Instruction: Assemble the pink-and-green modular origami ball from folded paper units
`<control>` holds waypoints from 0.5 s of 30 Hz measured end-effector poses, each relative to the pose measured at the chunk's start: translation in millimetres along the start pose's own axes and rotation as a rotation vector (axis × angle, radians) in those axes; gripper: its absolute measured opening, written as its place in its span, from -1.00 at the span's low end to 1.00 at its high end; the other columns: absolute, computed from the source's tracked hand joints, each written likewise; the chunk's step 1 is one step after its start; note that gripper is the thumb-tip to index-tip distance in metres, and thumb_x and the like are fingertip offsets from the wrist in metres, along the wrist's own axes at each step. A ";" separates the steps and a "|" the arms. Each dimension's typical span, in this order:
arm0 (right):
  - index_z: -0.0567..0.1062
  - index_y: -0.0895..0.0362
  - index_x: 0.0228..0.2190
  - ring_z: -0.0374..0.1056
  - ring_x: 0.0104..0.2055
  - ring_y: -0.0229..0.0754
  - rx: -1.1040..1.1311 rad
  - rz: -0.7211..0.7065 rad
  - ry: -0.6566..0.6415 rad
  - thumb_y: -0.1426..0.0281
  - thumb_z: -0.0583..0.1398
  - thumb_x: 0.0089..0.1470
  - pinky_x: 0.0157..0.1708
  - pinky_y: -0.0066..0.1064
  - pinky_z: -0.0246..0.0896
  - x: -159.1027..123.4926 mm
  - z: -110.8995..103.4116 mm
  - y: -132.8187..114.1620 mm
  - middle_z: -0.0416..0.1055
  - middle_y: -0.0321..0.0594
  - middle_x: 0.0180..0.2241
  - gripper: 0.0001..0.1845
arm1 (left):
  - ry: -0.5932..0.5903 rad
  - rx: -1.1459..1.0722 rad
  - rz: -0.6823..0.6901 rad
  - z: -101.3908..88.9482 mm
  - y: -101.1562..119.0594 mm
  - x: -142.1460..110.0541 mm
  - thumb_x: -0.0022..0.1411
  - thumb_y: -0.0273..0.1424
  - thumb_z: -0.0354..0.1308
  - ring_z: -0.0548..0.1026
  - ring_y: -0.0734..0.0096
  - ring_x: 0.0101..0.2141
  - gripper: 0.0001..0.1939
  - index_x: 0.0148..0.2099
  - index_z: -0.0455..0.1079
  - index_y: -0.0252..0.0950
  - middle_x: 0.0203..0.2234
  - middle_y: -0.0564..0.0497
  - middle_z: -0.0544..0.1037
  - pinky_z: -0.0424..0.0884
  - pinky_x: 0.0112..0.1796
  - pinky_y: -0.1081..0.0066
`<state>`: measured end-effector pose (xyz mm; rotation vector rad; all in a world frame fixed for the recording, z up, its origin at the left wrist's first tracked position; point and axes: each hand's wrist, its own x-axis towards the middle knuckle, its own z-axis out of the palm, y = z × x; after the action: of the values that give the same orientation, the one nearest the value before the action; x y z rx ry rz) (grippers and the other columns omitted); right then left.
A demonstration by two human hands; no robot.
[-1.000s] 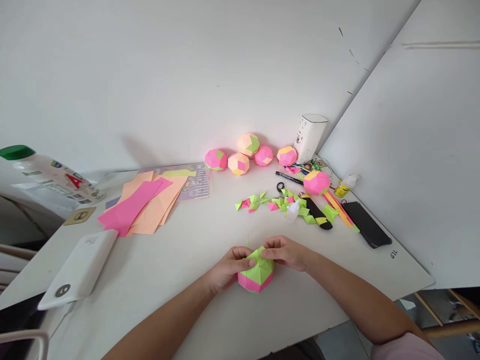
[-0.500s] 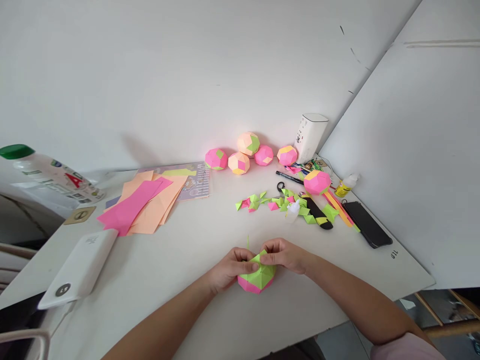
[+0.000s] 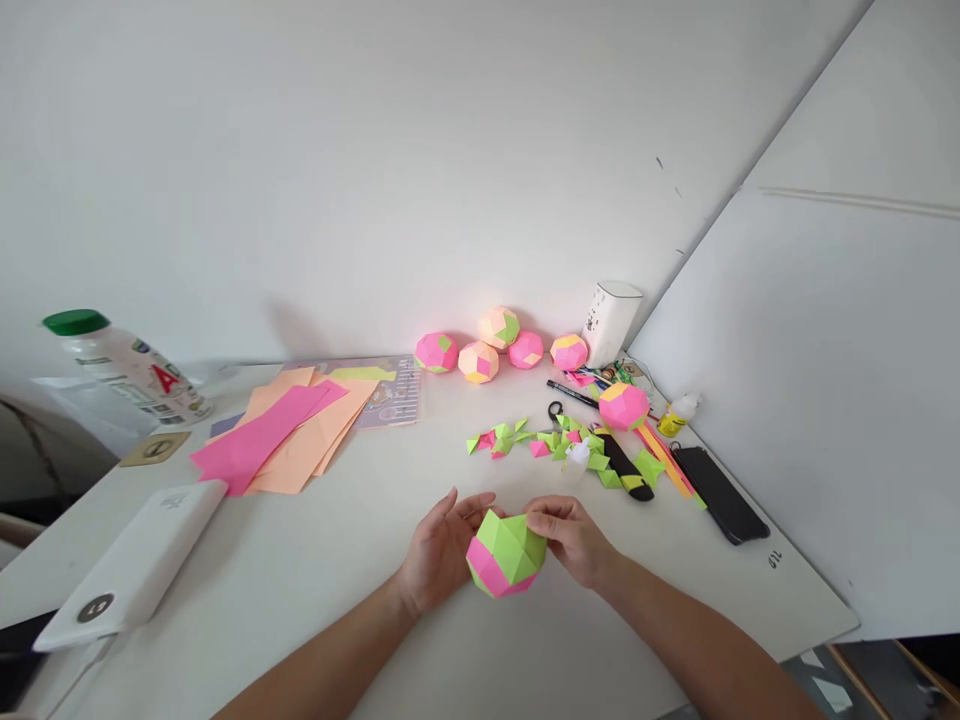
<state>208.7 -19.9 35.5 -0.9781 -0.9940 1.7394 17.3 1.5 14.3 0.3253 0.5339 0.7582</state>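
Observation:
A green and pink folded-paper ball (image 3: 508,555) is held up in front of me over the white table. My right hand (image 3: 574,540) pinches its upper right edge between thumb and fingers. Beside the ball's left side is my left hand (image 3: 446,550), palm up with thumb and fingers spread; whether its fingertips touch the back of the ball is hidden. Beyond the hands lie small folded green and pink paper pieces (image 3: 504,437), with a small glue bottle (image 3: 576,458) among them.
Several finished paper balls (image 3: 478,362) sit against the wall. Pink and orange paper sheets (image 3: 259,435) and a white power bank (image 3: 135,560) lie on the left, near a green-capped bottle (image 3: 139,370). On the right are a cutter (image 3: 622,465), a black phone (image 3: 720,492) and a yellow bottle (image 3: 679,413).
My left hand has let go of the green flaps and opened out to the left. The ball has turned in my right hand, showing more pink. The camera view has tilted up.

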 end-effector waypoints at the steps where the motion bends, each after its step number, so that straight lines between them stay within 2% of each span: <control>1: 0.49 0.17 -0.63 0.09 -0.52 -0.29 0.006 -0.019 0.029 0.24 0.34 -0.14 -0.48 -0.41 -0.01 1.0 -0.9 0.3 0.21 -0.34 -0.62 -0.74 | -0.011 -0.008 -0.007 -0.3 0.0 0.4 0.22 -0.10 0.01 0.48 0.16 -0.25 -0.59 -0.18 0.49 -0.32 -0.30 -0.09 0.52 0.33 -0.19 0.24; 4: 0.49 0.16 -0.64 0.11 -0.52 -0.27 0.046 -0.070 0.098 0.22 0.34 -0.15 -0.47 -0.40 0.03 5.2 -3.9 2.4 0.23 -0.33 -0.63 -0.72 | -0.107 -0.010 -0.023 0.1 -0.9 0.5 0.27 -0.09 -0.07 0.46 0.08 -0.14 -0.54 -0.10 0.47 -0.33 -0.20 -0.16 0.53 0.28 -0.10 0.19; 7: 0.51 0.14 -0.58 0.18 -0.45 -0.22 0.101 -0.112 0.121 0.19 0.33 -0.12 -0.39 -0.37 0.12 10.0 -7.3 6.4 0.32 -0.28 -0.57 -0.73 | -0.258 -0.005 -0.035 2.2 -1.2 -0.4 0.29 -0.07 -0.13 0.40 0.03 -0.04 -0.46 0.03 0.40 -0.35 -0.06 -0.23 0.48 0.21 -0.01 0.14; 9: 0.52 0.13 -0.55 0.22 -0.41 -0.19 0.124 -0.142 0.130 0.17 0.32 -0.11 -0.33 -0.35 0.15 13.0 -9.0 9.4 0.35 -0.26 -0.52 -0.73 | -0.318 0.002 -0.056 2.6 -0.9 -0.6 0.29 -0.03 -0.16 0.39 0.02 -0.01 -0.41 0.11 0.33 -0.35 0.00 -0.25 0.44 0.17 0.03 0.11; 13: 0.49 0.12 -0.53 0.24 -0.36 -0.17 0.096 -0.204 0.091 0.13 0.27 -0.03 -0.24 -0.31 0.17 17.1 -10.3 12.4 0.35 -0.24 -0.49 -0.70 | -0.338 0.025 -0.086 -0.3 0.0 1.3 0.26 0.04 -0.18 0.41 -0.01 -0.03 -0.32 0.17 0.26 -0.38 0.01 -0.30 0.42 0.18 0.02 0.03; 15: 0.47 0.12 -0.51 0.24 -0.34 -0.16 -0.042 -0.200 0.031 0.07 0.18 0.04 -0.21 -0.30 0.17 17.9 -10.6 12.1 0.35 -0.23 -0.47 -0.63 | -0.335 0.038 -0.066 -1.3 0.8 2.2 0.25 0.05 -0.18 0.41 0.01 -0.04 -0.31 0.17 0.25 -0.39 0.02 -0.31 0.41 0.20 0.02 0.04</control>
<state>209.2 -4.5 17.0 -0.8974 -1.0735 1.5398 17.4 3.8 12.8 0.4580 0.2420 0.6140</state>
